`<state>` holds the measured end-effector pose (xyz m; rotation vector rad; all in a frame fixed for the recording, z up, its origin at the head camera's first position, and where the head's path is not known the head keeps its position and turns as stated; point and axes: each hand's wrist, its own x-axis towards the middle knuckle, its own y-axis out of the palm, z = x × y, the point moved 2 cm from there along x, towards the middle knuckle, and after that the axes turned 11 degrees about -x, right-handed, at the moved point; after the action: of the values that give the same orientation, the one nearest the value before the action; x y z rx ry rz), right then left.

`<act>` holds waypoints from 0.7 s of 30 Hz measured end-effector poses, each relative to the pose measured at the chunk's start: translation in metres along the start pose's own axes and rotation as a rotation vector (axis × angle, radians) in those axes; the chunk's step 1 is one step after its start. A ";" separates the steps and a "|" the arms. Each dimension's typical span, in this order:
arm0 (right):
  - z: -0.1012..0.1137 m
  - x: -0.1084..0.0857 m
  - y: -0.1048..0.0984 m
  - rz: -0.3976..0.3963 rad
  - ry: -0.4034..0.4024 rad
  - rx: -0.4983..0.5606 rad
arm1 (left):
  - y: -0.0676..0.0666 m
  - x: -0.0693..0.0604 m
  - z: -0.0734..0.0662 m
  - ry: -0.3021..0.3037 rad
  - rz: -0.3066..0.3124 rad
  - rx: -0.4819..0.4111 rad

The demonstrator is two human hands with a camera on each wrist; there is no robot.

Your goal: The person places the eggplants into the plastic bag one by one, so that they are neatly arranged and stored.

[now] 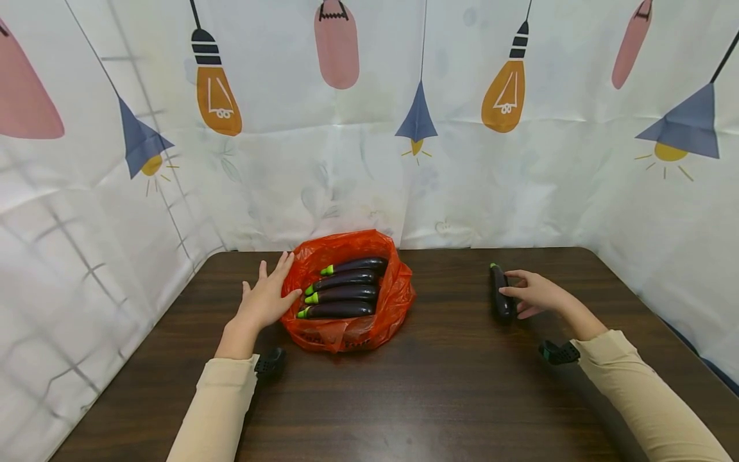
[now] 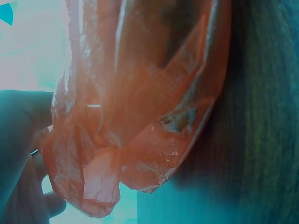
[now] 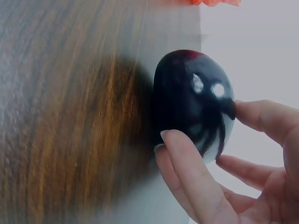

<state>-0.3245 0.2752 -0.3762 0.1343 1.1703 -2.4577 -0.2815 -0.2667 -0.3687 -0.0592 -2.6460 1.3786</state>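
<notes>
In the head view, a red plastic bag (image 1: 394, 301) stands on the table with several dark eggplants (image 1: 346, 293) inside, their green stem ends pointing left. My left hand (image 1: 264, 298) is spread at the bag's left rim, fingers extended. The left wrist view shows the bag's wrinkled side (image 2: 145, 93) close up beside that hand. Farther right, a single eggplant (image 1: 501, 292) lies on the table, stem end away from me. My right hand (image 1: 537, 293) is at its right side with loosely bent fingers. In the right wrist view, fingertips (image 3: 247, 112) meet the eggplant's glossy surface; its far side shows no fingers.
The dark wooden table (image 1: 392, 398) carries both the bag and the single eggplant. A white cloth (image 1: 346, 160) printed with lamps and bulbs hangs behind the table and along its sides. A black wrist strap (image 1: 559, 352) is on the right arm.
</notes>
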 end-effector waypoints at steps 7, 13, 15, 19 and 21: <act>-0.001 0.001 0.003 0.000 -0.010 0.043 | 0.000 0.000 0.000 -0.003 0.003 -0.004; 0.000 -0.001 0.003 -0.007 -0.017 0.025 | 0.000 -0.001 0.000 -0.011 0.006 -0.008; 0.000 -0.002 0.002 -0.010 -0.020 0.023 | 0.000 -0.001 0.001 -0.011 0.007 -0.010; 0.001 -0.005 -0.001 -0.014 -0.032 0.017 | 0.000 0.000 0.002 -0.007 0.007 -0.010; 0.002 -0.007 -0.004 -0.019 -0.041 0.005 | 0.000 0.000 0.002 -0.007 0.010 -0.010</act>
<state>-0.3193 0.2781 -0.3706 0.0739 1.1536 -2.4681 -0.2818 -0.2684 -0.3700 -0.0683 -2.6616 1.3716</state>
